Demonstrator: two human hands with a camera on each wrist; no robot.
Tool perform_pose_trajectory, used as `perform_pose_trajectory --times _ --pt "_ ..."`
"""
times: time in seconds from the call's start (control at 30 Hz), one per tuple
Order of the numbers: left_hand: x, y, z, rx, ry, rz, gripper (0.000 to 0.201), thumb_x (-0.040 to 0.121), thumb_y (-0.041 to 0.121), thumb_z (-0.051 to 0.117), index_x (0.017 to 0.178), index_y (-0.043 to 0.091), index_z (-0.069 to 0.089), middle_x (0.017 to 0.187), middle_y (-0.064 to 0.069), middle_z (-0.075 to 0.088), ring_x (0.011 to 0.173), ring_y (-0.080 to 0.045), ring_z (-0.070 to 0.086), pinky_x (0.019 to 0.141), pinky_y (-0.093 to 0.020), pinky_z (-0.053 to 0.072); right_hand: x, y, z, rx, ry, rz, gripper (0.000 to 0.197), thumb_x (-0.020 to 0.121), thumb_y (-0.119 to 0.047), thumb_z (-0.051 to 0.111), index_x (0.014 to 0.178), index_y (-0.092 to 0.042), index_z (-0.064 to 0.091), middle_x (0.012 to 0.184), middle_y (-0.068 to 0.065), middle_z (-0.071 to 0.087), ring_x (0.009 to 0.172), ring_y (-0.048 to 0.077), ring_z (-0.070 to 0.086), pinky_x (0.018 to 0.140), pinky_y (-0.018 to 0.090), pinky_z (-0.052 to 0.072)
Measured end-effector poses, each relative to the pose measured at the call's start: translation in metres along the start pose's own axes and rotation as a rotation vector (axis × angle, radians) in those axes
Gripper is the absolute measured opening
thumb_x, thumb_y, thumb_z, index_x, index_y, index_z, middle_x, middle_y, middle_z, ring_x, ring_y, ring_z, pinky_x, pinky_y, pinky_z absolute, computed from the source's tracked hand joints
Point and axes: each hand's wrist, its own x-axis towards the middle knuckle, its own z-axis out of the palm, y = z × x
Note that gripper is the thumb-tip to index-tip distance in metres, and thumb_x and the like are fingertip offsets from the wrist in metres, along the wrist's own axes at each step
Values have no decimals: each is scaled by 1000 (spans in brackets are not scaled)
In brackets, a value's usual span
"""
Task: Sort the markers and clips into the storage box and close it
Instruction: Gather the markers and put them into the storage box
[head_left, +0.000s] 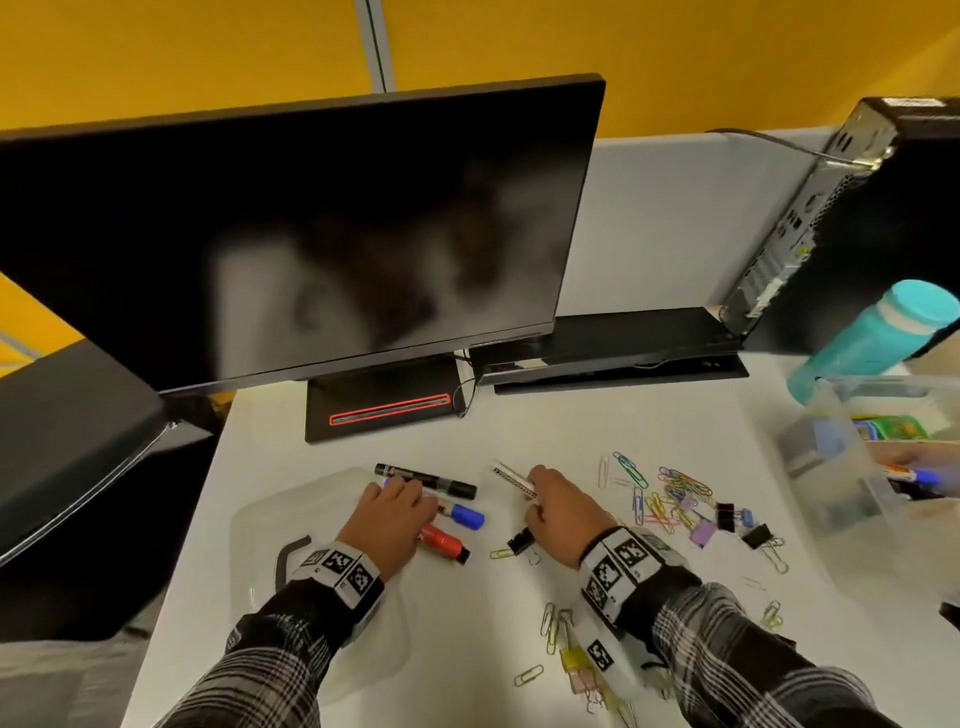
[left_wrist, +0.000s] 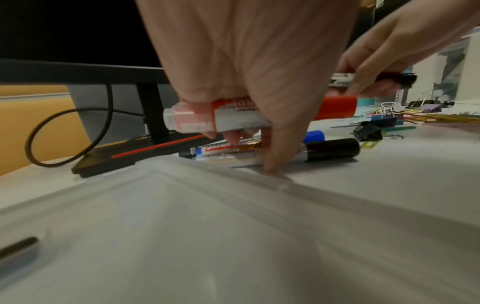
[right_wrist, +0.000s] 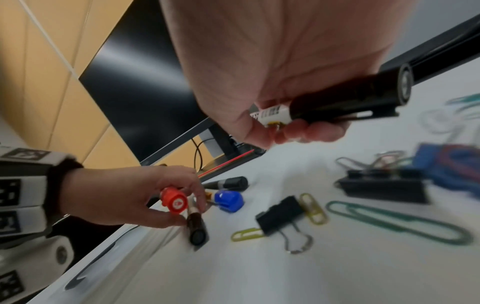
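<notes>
My left hand (head_left: 410, 514) grips a red-capped marker (left_wrist: 233, 115), lifted a little off the white desk (head_left: 467, 649). Below it lie a blue-capped marker (head_left: 465, 514), a black marker (head_left: 426, 478) and another dark marker (right_wrist: 197, 228). My right hand (head_left: 535, 499) holds a white marker with a black cap (right_wrist: 350, 100) above the desk. Coloured paper clips (head_left: 675, 493) and black binder clips (head_left: 519, 540) are scattered to the right. The clear storage box (head_left: 831, 467) stands open at the far right, and its clear lid (head_left: 291, 519) lies flat under my left wrist.
A dark monitor (head_left: 311, 234) on its stand (head_left: 384, 405) fills the back of the desk. A computer case (head_left: 857, 208) and a teal bottle (head_left: 883, 332) stand at the back right. More paper clips and small coloured binder clips (head_left: 571, 660) lie near the front edge.
</notes>
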Motion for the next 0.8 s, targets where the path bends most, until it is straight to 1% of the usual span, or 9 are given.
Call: perform_pose_trajectory --times 0.1,0.17,0.23,0.3,0.37,0.47,0.5,0.67,0.8 --pt "0 -1 4 36 14 66 35 58 22 81 86 31 63 92 8 63 85 -17 61 71 -31 51 14 -20 10 -52 -24 -69 24 93 -15 42 116 -10 45 108 7 46 80 24 54 70 34 47" --pt "-4 -2 4 47 48 117 42 46 25 86 80 33 63 83 10 62 76 -14 61 63 -27 50 25 -32 17 -108 -42 -99 28 93 -15 46 120 -10 45 116 8 44 90 26 55 73 34 46" --pt "-10 -7 2 26 115 133 41 46 29 85 79 32 62 83 10 61 75 -14 60 61 -27 49 37 -43 24 -168 -42 -143 33 91 -21 51 122 -12 45 122 7 41 103 26 50 82 38 48" --pt "-20 -14 -1 -22 120 102 39 45 30 83 77 32 60 80 11 58 73 -15 58 59 -27 47 48 -52 31 -248 -77 -196 41 90 -28 53 127 -13 42 128 6 38 114 26 41 90 41 47" --pt "-30 -22 -6 -63 100 33 34 50 31 81 78 32 61 81 10 57 74 -15 56 61 -27 45 54 -59 37 -340 -145 -214 43 90 -28 51 129 -13 40 130 7 37 117 27 37 92 41 44" --pt "-41 -33 -6 -175 63 -82 26 73 29 68 98 28 61 99 6 55 95 -19 51 79 -30 40 57 -68 44 -402 -187 -181 37 91 -20 47 126 -13 38 129 9 39 116 28 38 90 41 44" --pt "-43 -36 -5 -194 66 -106 26 77 29 65 103 27 60 103 5 54 98 -19 49 81 -31 38 57 -70 45 -395 -192 -165 35 92 -18 45 125 -12 37 129 9 39 117 28 38 90 42 44" --pt "-44 -32 -4 -219 78 -159 27 78 33 65 104 30 60 103 7 53 99 -18 48 81 -30 37 51 -71 39 -399 -231 -134 32 93 -18 42 124 -8 40 126 12 46 116 28 43 89 40 41" --pt "-34 -17 -8 -225 78 -166 27 80 35 63 106 33 57 103 10 51 99 -14 45 77 -25 29 36 -63 11 -399 -188 -154 33 90 -13 46 122 -9 40 122 12 49 113 28 44 84 39 43"
